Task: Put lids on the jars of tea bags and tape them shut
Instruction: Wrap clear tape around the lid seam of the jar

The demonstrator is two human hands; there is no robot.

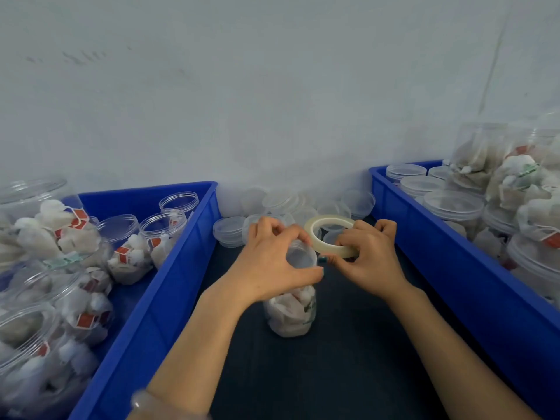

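1. Clear plastic jar (290,313) of tea bags stood on the dark surface (348,344) between two blue bins (169,268).
2. Left hand (272,262) gripped its lid (300,256).
3. Right hand (363,256) pinched the tape roll (328,236) beside the lid.

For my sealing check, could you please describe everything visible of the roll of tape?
The roll of tape is a pale, translucent ring with a wide open centre. It is tilted, far edge raised, above the dark surface between the blue bins. The right hand grips its near side, fingers curled round it. It is close beside the lidded jar that the left hand holds at the top. Whether a strip reaches the jar cannot be told.
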